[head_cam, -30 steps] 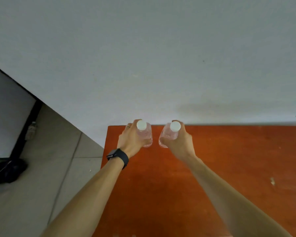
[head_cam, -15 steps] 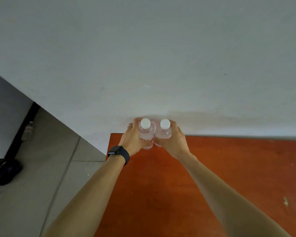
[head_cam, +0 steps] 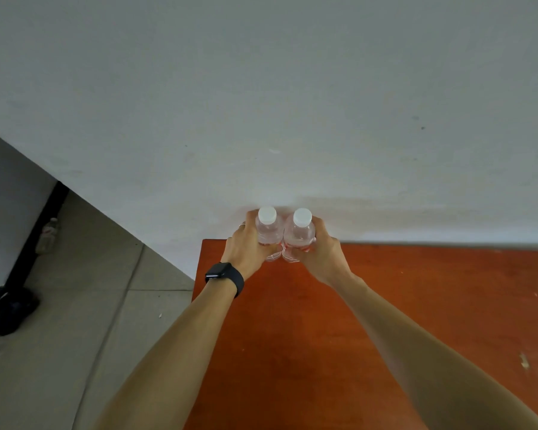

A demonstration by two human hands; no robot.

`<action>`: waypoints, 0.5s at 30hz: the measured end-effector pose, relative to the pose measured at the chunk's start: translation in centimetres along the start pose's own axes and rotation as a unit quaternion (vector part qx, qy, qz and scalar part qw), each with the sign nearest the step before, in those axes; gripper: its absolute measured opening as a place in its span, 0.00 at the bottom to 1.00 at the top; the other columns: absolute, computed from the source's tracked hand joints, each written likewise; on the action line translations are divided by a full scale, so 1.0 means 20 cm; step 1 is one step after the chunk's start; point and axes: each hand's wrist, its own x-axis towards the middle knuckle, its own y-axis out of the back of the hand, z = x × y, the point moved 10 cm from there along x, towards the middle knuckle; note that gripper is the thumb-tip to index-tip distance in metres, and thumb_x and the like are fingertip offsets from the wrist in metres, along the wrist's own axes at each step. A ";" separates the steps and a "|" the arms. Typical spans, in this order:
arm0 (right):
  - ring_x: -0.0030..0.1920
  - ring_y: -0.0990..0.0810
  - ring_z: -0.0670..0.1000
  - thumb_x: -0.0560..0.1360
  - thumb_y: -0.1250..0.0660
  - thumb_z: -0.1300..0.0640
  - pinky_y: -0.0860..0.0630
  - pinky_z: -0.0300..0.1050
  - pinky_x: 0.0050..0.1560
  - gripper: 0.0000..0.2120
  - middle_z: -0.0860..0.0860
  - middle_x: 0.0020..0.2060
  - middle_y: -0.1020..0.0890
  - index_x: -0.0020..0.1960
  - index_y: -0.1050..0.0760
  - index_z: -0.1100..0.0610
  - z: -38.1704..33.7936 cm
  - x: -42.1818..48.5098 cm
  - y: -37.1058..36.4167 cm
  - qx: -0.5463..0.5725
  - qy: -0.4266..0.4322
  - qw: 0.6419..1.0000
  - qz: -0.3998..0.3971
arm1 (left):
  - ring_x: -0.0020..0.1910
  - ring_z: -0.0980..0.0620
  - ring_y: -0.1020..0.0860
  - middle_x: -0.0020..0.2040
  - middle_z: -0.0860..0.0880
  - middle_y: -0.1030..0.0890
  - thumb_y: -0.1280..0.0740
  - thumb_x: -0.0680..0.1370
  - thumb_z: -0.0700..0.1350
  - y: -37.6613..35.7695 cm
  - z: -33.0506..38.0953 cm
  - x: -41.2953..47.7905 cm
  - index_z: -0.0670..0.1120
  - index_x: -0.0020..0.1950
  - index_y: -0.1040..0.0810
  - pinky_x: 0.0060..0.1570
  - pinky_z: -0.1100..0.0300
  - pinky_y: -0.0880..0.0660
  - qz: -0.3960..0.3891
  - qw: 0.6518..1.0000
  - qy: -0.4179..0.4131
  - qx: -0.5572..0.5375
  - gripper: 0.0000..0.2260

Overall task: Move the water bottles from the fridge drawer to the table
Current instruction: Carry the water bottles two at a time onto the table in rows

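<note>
Touching clear bottles (head_cam: 269,233) w/ white caps (head_cam: 267,214)

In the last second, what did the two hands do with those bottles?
The left hand and right hand brought the left bottle and right bottle together: apart a second ago, they now stand side by side, touching, further back by the wall at the table's far edge. Unchanged: each hand still grips its own bottle, caps on, black watch on the left wrist.
</note>
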 end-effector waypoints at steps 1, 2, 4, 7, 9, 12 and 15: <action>0.48 0.22 0.47 0.72 0.23 0.53 0.32 0.28 0.37 0.36 0.44 0.51 0.22 0.73 0.39 0.50 0.00 0.00 0.00 -0.002 0.002 1.000 0.002 | 0.56 0.41 0.20 0.61 0.44 0.20 0.23 0.73 0.52 0.00 0.00 0.00 0.48 0.70 0.37 0.48 0.50 0.21 0.002 1.000 0.003 -0.001 0.33; 0.49 0.21 0.47 0.72 0.23 0.53 0.31 0.28 0.38 0.36 0.43 0.51 0.22 0.73 0.39 0.50 -0.01 0.00 0.00 -0.003 0.004 1.000 0.004 | 0.57 0.41 0.20 0.61 0.44 0.20 0.23 0.73 0.53 -0.01 -0.01 0.00 0.48 0.70 0.38 0.49 0.48 0.20 0.004 1.000 0.005 -0.003 0.34; 0.50 0.19 0.51 0.72 0.23 0.53 0.27 0.32 0.40 0.38 0.47 0.53 0.21 0.73 0.41 0.51 0.00 -0.01 0.00 0.001 0.004 1.000 0.014 | 0.55 0.41 0.20 0.60 0.44 0.20 0.22 0.72 0.53 0.00 -0.01 -0.01 0.49 0.71 0.40 0.50 0.46 0.19 0.014 1.000 0.010 -0.007 0.36; 0.54 0.18 0.56 0.71 0.22 0.51 0.24 0.42 0.45 0.39 0.54 0.60 0.20 0.72 0.43 0.54 0.00 -0.01 -0.01 -0.009 -0.003 1.000 0.028 | 0.53 0.40 0.18 0.58 0.44 0.19 0.20 0.70 0.51 0.01 -0.03 -0.04 0.51 0.70 0.44 0.48 0.43 0.18 0.028 0.998 0.024 -0.041 0.40; 0.56 0.19 0.56 0.71 0.22 0.51 0.25 0.43 0.47 0.39 0.54 0.61 0.21 0.72 0.42 0.55 0.01 -0.01 -0.02 -0.017 -0.011 1.000 0.022 | 0.56 0.41 0.19 0.61 0.45 0.20 0.19 0.68 0.50 0.00 -0.02 -0.05 0.55 0.69 0.45 0.52 0.44 0.18 0.010 0.997 0.031 -0.066 0.41; 0.60 0.20 0.57 0.69 0.20 0.51 0.22 0.46 0.52 0.44 0.54 0.65 0.23 0.74 0.44 0.55 0.04 -0.03 -0.02 -0.017 -0.029 0.999 0.005 | 0.64 0.44 0.23 0.68 0.48 0.25 0.18 0.67 0.47 -0.03 -0.01 -0.09 0.56 0.73 0.46 0.59 0.49 0.22 -0.025 0.992 0.042 -0.120 0.46; 0.66 0.23 0.57 0.70 0.21 0.51 0.21 0.51 0.60 0.46 0.56 0.70 0.25 0.77 0.47 0.54 0.08 -0.09 0.02 -0.018 -0.053 0.998 -0.003 | 0.70 0.44 0.27 0.73 0.47 0.30 0.19 0.68 0.42 -0.05 -0.05 -0.18 0.53 0.78 0.50 0.63 0.50 0.26 -0.041 0.987 0.067 -0.141 0.50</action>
